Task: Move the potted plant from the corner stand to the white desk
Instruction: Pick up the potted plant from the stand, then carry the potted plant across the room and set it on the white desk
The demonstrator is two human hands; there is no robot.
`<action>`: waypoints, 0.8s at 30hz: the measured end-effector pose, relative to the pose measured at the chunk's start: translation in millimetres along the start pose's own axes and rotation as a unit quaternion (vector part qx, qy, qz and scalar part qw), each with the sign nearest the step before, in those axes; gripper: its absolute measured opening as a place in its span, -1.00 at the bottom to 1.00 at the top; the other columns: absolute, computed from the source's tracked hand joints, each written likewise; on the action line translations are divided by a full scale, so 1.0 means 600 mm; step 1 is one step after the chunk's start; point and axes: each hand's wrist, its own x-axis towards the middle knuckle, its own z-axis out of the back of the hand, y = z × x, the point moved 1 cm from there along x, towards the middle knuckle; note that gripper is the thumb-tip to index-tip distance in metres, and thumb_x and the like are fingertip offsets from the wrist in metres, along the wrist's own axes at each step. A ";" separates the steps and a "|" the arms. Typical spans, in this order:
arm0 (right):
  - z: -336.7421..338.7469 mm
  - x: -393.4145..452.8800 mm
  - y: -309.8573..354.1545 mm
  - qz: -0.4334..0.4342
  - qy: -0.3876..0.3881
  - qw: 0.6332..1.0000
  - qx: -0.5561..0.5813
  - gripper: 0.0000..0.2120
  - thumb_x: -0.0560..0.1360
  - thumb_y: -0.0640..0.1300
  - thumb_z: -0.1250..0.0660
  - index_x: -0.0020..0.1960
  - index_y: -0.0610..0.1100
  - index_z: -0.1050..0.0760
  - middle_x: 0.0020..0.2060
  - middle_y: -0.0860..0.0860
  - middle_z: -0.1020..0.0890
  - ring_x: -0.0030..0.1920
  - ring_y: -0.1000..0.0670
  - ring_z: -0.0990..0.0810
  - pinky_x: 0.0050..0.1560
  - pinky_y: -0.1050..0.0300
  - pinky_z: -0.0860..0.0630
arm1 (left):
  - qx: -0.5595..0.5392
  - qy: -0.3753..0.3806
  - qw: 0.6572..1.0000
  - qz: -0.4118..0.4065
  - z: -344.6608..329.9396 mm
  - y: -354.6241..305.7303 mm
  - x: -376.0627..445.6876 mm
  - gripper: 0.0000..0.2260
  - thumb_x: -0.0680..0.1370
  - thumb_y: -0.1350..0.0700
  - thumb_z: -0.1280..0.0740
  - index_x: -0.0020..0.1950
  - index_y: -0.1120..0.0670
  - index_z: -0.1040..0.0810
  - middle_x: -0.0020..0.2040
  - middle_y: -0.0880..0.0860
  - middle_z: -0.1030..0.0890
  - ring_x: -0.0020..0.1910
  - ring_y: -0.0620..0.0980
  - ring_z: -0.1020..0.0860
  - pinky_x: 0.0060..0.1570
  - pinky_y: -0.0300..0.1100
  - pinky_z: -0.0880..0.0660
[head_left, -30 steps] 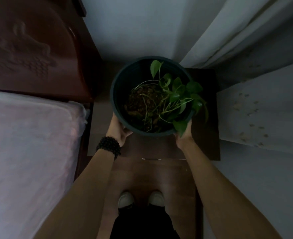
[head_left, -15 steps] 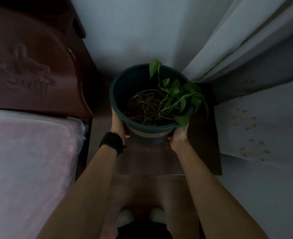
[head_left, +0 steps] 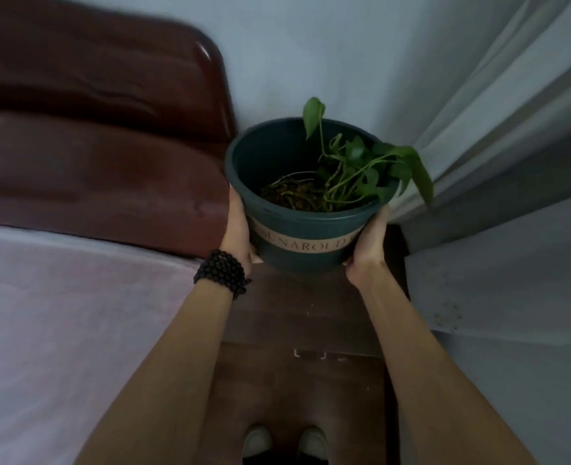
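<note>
A dark green plastic pot (head_left: pixel 304 229) with a tan lettered band holds soil and a small leafy plant (head_left: pixel 361 166). I hold it raised above the dark wooden corner stand (head_left: pixel 297 310). My left hand (head_left: pixel 240 229), with a black bead bracelet on the wrist, presses the pot's left side. On the pot's right side and lower edge lies my right hand (head_left: pixel 366 250). The white desk is not in view.
A bed with a pinkish sheet (head_left: pixel 69 323) and a dark red-brown headboard (head_left: pixel 103 156) fills the left. Pale curtains (head_left: pixel 499 135) hang close on the right, touching the plant's leaves. The wall corner is behind the pot. My shoes (head_left: pixel 284 441) show at the bottom.
Both hands have lifted the pot off the stand and brought it up and slightly toward me; its tan band now shows. The view has tilted upward.
</note>
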 end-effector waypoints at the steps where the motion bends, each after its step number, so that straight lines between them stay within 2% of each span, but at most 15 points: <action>1: -0.029 -0.035 0.042 0.009 0.017 1.000 -0.002 -0.28 0.56 0.45 0.06 0.50 0.07 -0.44 0.35 -0.01 -0.61 0.30 -0.02 -0.55 0.43 -0.11 -0.42 | 0.002 0.007 1.000 -0.016 0.006 -0.047 -0.040 -0.18 0.49 -0.55 -0.01 0.60 -0.09 -0.33 0.55 0.08 -0.46 0.48 0.18 -0.46 0.43 0.32 -0.42; 4: -0.099 -0.117 0.137 0.036 0.035 0.999 0.000 -0.28 0.55 0.46 0.06 0.42 0.06 -0.53 0.25 -0.01 -0.67 0.31 -0.04 -0.56 0.31 -0.03 -0.48 | 0.000 0.022 0.998 -0.055 0.016 -0.162 -0.134 -0.21 0.48 -0.57 -0.02 0.48 -0.11 -0.50 0.41 0.05 -0.63 0.38 0.14 -0.57 0.35 0.28 -0.51; 6: -0.151 -0.185 0.205 0.064 0.063 0.996 0.004 -0.29 0.55 0.46 0.07 0.31 0.06 -0.61 0.14 -0.02 -0.74 0.27 -0.05 -0.60 0.29 -0.05 -0.49 | 0.010 0.035 0.995 -0.097 0.030 -0.248 -0.212 -0.32 0.47 -0.59 -0.02 0.25 -0.20 -0.63 0.16 -0.05 -0.76 0.24 0.07 -0.66 0.16 0.19 -0.65; 8: -0.200 -0.249 0.267 0.087 0.086 0.992 0.002 -0.32 0.54 0.45 0.08 0.13 0.09 -0.68 -0.04 0.02 -0.80 0.17 -0.03 -0.66 0.18 -0.04 -0.52 | 0.011 0.035 0.990 -0.138 0.047 -0.320 -0.282 -0.39 0.45 -0.60 -0.02 0.07 -0.26 -0.66 -0.01 -0.13 -0.79 0.13 -0.01 -0.69 -0.01 0.12 -0.70; 10: -0.238 -0.306 0.313 0.107 0.119 0.987 -0.004 -0.33 0.54 0.46 0.08 -0.04 0.13 -0.71 -0.15 0.06 -0.81 0.10 -0.01 -0.69 0.07 0.01 -0.52 | 0.004 0.030 0.986 -0.163 0.064 -0.373 -0.348 -0.36 0.42 -0.62 -0.01 0.10 -0.27 -0.66 0.03 -0.11 -0.79 0.14 0.01 -0.69 0.06 0.19 -0.68; 12: -0.276 -0.358 0.354 0.117 0.145 0.982 -0.019 -0.33 0.53 0.47 0.09 -0.18 0.17 -0.71 -0.20 0.07 -0.80 0.05 0.01 -0.70 0.01 0.03 -0.51 | -0.014 0.020 0.984 -0.174 0.085 -0.416 -0.411 -0.26 0.40 -0.64 -0.02 0.30 -0.22 -0.60 0.22 -0.03 -0.72 0.26 0.09 -0.63 0.23 0.31 -0.58; 14: -0.325 -0.426 0.401 0.142 0.190 0.971 -0.031 -0.31 0.52 0.48 0.09 -0.28 0.19 -0.72 -0.24 0.08 -0.80 -0.07 0.06 -0.74 -0.08 0.07 -0.49 | -0.020 0.017 0.979 -0.204 0.116 -0.461 -0.487 -0.20 0.39 -0.64 -0.03 0.41 -0.20 -0.53 0.33 0.01 -0.65 0.32 0.14 -0.58 0.29 0.38 -0.51; 16: -0.362 -0.473 0.430 0.141 0.228 0.963 -0.036 -0.31 0.52 0.47 0.08 -0.25 0.17 -0.73 -0.22 0.06 -0.80 -0.11 0.08 -0.75 -0.11 0.07 -0.49 | -0.035 0.003 0.976 -0.214 0.141 -0.494 -0.543 -0.20 0.38 -0.65 -0.05 0.43 -0.21 -0.51 0.35 0.01 -0.63 0.33 0.15 -0.56 0.29 0.40 -0.49; 19: -0.425 -0.551 0.459 0.128 0.311 0.941 -0.027 -0.30 0.50 0.47 0.06 -0.06 0.10 -0.75 -0.10 -0.02 -0.81 0.09 -0.05 -0.71 0.00 -0.01 -0.55 | -0.046 -0.026 0.965 -0.256 0.189 -0.540 -0.636 -0.21 0.35 -0.66 -0.07 0.38 -0.24 -0.54 0.32 0.00 -0.64 0.29 0.14 -0.57 0.22 0.38 -0.53; 21: -0.469 -0.600 0.469 0.125 0.364 0.923 -0.021 -0.28 0.50 0.47 0.06 0.02 0.08 -0.74 -0.03 -0.04 -0.81 0.14 -0.10 -0.70 0.10 -0.06 -0.58 | -0.052 -0.061 0.954 -0.290 0.221 -0.560 -0.702 -0.23 0.33 -0.67 -0.07 0.30 -0.24 -0.59 0.28 0.01 -0.66 0.25 0.14 -0.59 0.15 0.35 -0.58; 22: -0.493 -0.625 0.468 0.129 0.390 0.911 -0.029 -0.29 0.50 0.47 0.06 0.00 0.09 -0.75 -0.04 -0.03 -0.81 0.15 -0.10 -0.69 0.11 -0.07 -0.57 | -0.065 -0.081 0.947 -0.303 0.240 -0.565 -0.737 -0.22 0.32 -0.68 -0.08 0.28 -0.22 -0.61 0.27 0.04 -0.67 0.25 0.16 -0.60 0.13 0.36 -0.59; 24: -0.530 -0.670 0.467 0.121 0.431 0.893 -0.035 -0.32 0.50 0.47 0.04 -0.11 0.14 -0.76 -0.10 0.03 -0.81 0.12 -0.07 -0.69 0.01 -0.04 -0.56 | -0.091 -0.112 0.938 -0.316 0.269 -0.569 -0.793 -0.16 0.31 -0.68 -0.12 0.31 -0.14 -0.63 0.26 0.12 -0.69 0.24 0.21 -0.61 0.13 0.42 -0.58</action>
